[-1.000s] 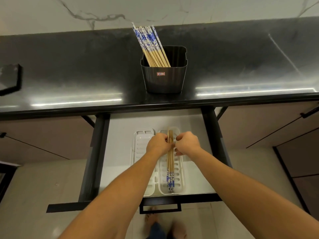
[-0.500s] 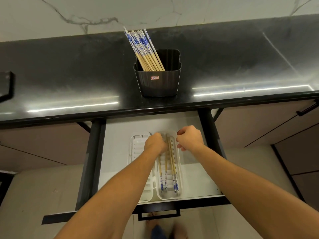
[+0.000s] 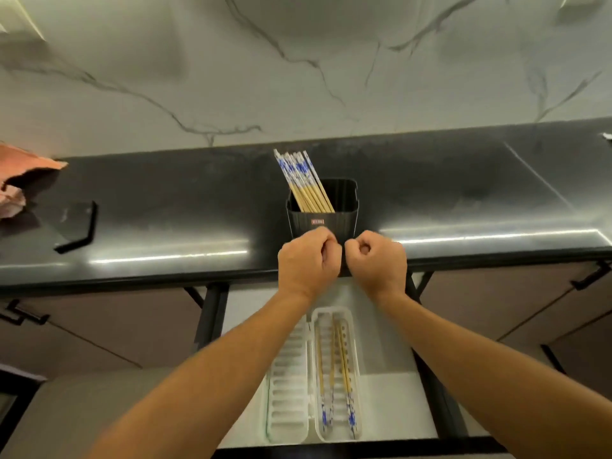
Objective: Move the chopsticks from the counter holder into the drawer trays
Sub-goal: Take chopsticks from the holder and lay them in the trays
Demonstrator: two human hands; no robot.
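A: Logging from the head view. Both hands are up at the front edge of the glossy black stone desk [image 3: 165,207]. The left hand [image 3: 309,261] is curled into a loose fist, fingers folded in, nothing visible in it. The right hand [image 3: 377,261] is the same, curled shut with nothing showing between the fingers. The two sit just beside each other, directly in front of the dark ribbed plastic holder [image 3: 323,218].

B: Where do the chopsticks stand?

A: Two groups. A bundle of bamboo chopsticks with blue-and-white patterned tops [image 3: 303,182] leans toward the holder's left side, tops tilted to the left and back. The holder sits near the desk's front edge, about midway along it. Below, the open white-lined drawer [image 3: 390,402] carries two white slotted plastic trays side by side. The right tray [image 3: 356,352] holds a few loose chopsticks [image 3: 334,376] lying lengthwise, patterned ends toward the drawer's front edge. The left tray [image 3: 288,402] I read as bare; a forearm covers its far end.

B: Anything else on the desk?

A: Crumpled pinkish-brown paper [image 3: 20,173] at the left edge; the frame is motion-blurred.
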